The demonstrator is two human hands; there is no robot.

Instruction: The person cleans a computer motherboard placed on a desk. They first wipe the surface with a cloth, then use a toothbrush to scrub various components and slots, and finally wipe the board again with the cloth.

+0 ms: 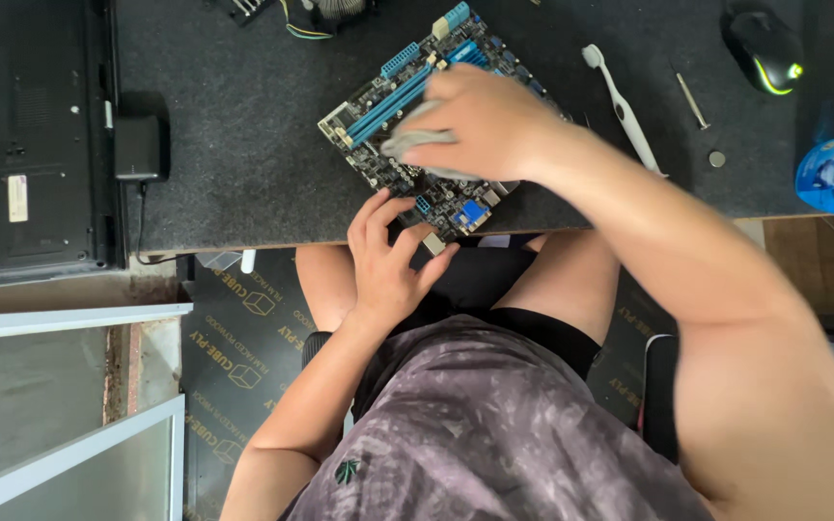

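— What sort of place is this?
— A small computer repair bench, I'd say. A bare motherboard (431, 125) lies on the dark tabletop (243, 145), with a closed laptop (31, 135), a screwdriver (694, 101) and a toothbrush (625, 111) nearby.

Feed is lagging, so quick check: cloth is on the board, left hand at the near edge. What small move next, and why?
Probably draw the grey cloth under the right hand along the blue slots, which lie bare just beyond it, while the left hand braces the motherboard at its near edge.
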